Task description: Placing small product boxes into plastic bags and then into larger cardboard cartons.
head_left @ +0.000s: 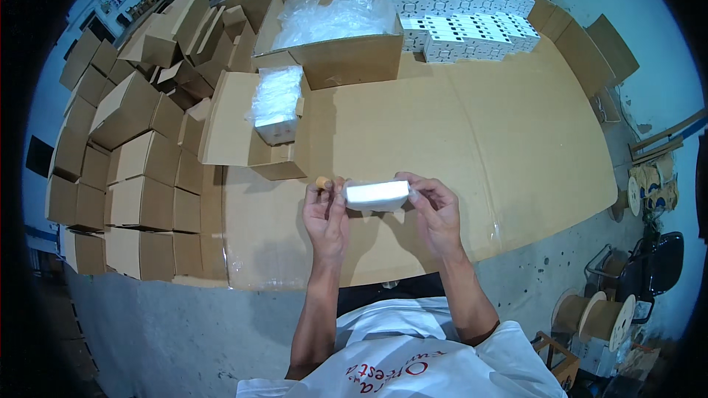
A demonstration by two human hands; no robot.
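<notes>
The left hand [327, 220] and the right hand [439, 217] pinch the two ends of a small white box [377, 194], held between them over a cardboard sheet [472, 133]. It looks light and stiff, but its shiny outside may be slippery, so the ends seem good to hold. The sheet's edge is near, on the body side of the hands. An open brown box [282, 170] stands ahead and left; the sheet spreads wide to their right, giving room to move.
</notes>
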